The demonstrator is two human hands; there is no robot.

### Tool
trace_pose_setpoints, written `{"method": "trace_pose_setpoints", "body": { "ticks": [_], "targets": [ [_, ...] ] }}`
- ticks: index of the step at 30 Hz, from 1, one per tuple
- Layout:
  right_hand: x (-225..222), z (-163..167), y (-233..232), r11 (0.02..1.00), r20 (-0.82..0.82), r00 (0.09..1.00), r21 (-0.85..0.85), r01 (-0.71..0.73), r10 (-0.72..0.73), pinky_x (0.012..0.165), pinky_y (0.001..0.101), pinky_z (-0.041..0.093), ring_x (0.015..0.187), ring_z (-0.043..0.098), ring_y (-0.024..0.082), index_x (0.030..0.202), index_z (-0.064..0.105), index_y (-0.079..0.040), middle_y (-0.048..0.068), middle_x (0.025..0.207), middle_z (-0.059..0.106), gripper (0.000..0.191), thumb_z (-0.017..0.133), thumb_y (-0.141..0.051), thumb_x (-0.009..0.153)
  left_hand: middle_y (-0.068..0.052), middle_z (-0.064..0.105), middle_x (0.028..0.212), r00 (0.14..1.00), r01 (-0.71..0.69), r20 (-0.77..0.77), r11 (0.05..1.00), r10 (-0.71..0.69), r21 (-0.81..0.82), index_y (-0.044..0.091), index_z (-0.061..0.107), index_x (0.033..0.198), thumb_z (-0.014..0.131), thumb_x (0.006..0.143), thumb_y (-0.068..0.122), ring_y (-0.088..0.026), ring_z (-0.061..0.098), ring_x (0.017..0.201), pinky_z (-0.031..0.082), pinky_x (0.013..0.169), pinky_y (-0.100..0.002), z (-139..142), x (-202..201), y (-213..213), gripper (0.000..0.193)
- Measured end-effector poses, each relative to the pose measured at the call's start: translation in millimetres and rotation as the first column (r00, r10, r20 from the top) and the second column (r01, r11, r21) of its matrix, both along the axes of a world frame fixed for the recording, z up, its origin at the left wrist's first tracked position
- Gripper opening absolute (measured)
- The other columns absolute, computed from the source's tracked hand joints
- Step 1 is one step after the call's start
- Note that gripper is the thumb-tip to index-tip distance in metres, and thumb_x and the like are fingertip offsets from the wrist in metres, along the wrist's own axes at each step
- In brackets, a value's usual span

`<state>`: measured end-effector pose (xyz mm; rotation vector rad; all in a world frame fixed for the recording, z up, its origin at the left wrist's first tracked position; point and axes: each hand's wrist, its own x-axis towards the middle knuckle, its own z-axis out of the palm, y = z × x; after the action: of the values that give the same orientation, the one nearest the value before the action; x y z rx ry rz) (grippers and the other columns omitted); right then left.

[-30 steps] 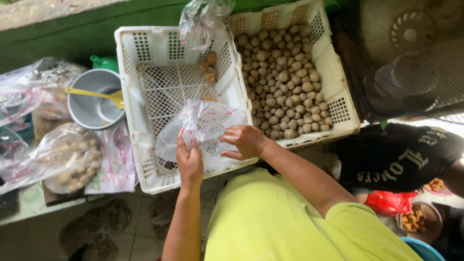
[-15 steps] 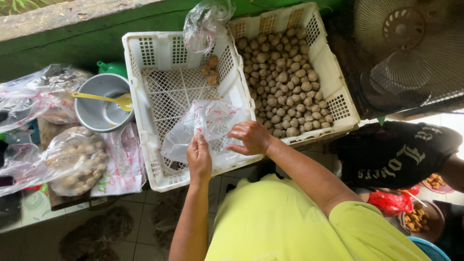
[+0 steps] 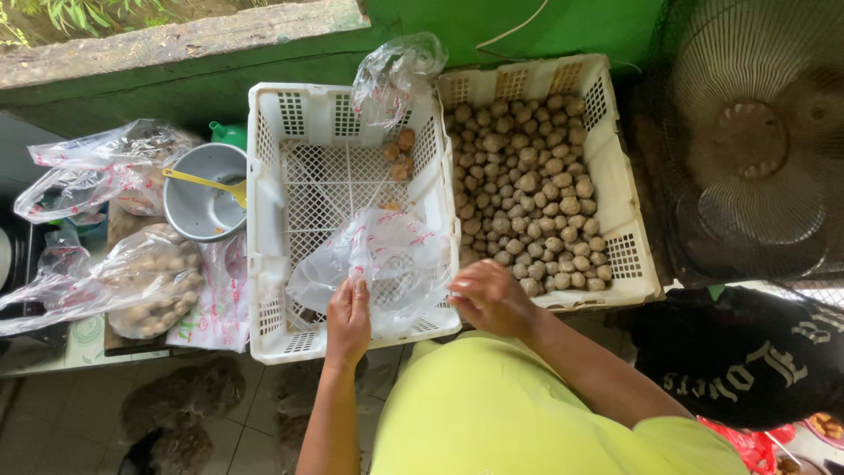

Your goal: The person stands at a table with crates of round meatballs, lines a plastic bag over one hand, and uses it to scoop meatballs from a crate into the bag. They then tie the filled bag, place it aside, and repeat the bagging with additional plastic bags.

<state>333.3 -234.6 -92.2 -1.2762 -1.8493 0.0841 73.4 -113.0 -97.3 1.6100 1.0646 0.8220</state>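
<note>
- Since the earlier frame both hands have drawn back toward the near rim of the empty crate, and the clear plastic bag has come with them, now spread wider over the crate's near right corner.
- The fan in its wire cage fills the far right.
- The right crate, white and slotted, is heaped with small round brown balls.
- The empty crate, also white, stands touching it on the left; a few brown pieces lie at its far right corner, under a second crumpled clear bag draped over the shared rim.
- On the bench at left, filled plastic bags lie beside a grey metal bowl with a yellow spoon across it.
- The left hand is closed, pinching the bag's near edge between thumb and fingers.
- The right hand is curled at the bag's right edge above the rim between the crates; whether it actually grips the plastic cannot be told.
</note>
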Motion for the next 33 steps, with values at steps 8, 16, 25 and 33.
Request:
{"method": "trace_pose_setpoints", "body": {
  "ticks": [8, 16, 25, 33],
  "targets": [
    [90, -17, -89, 0.87, 0.047, 0.884, -0.16, 0.466, -0.465, 0.072, 0.0366, 0.058, 0.086, 0.07, 0.026, 0.098, 0.068, -0.003, 0.011, 0.095, 0.071, 0.018, 0.077, -0.012, 0.085, 0.004, 0.047, 0.07, 0.991, -0.083, -0.105, 0.997, 0.082, -0.003, 0.002, 0.061, 0.094, 0.048, 0.108, 0.023, -0.006, 0.04, 0.064, 0.035, 0.056, -0.027, 6, 3, -6, 0.028],
    [89, -19, -86, 0.847, 0.127, 0.863, -0.165, 0.505, -0.49, 0.072, 0.0375, 0.058, 0.084, 0.07, 0.029, 0.095, 0.069, -0.004, 0.01, 0.089, 0.071, 0.011, 0.074, -0.008, 0.086, 0.006, 0.047, 0.075, 0.991, -0.131, -0.018, 0.983, 0.129, -0.129, 0.001, 0.061, 0.097, 0.047, 0.111, 0.021, -0.004, 0.039, 0.066, 0.032, 0.057, -0.024, -14, 3, -7, 0.028],
    [83, -17, -85, 0.807, 0.187, 0.818, -0.149, 0.571, -0.544, 0.075, 0.0391, 0.058, 0.085, 0.069, 0.029, 0.096, 0.07, -0.005, 0.009, 0.091, 0.071, 0.01, 0.073, -0.012, 0.089, 0.005, 0.047, 0.072, 0.993, -0.092, -0.085, 0.994, 0.086, -0.064, 0.001, 0.057, 0.091, 0.047, 0.111, 0.022, -0.005, 0.039, 0.064, 0.033, 0.056, -0.025, -11, 2, -9, 0.031],
    [76, -23, -90, 0.761, 0.226, 0.764, -0.117, 0.638, -0.605, 0.078, 0.0398, 0.058, 0.088, 0.069, 0.03, 0.099, 0.071, -0.005, 0.01, 0.094, 0.071, 0.01, 0.07, -0.012, 0.091, 0.002, 0.048, 0.071, 0.997, -0.021, -0.079, 1.0, 0.021, 0.0, 0.001, 0.057, 0.088, 0.047, 0.111, 0.023, -0.007, 0.04, 0.064, 0.035, 0.057, -0.027, -6, 6, -6, 0.033]
  ]
}}
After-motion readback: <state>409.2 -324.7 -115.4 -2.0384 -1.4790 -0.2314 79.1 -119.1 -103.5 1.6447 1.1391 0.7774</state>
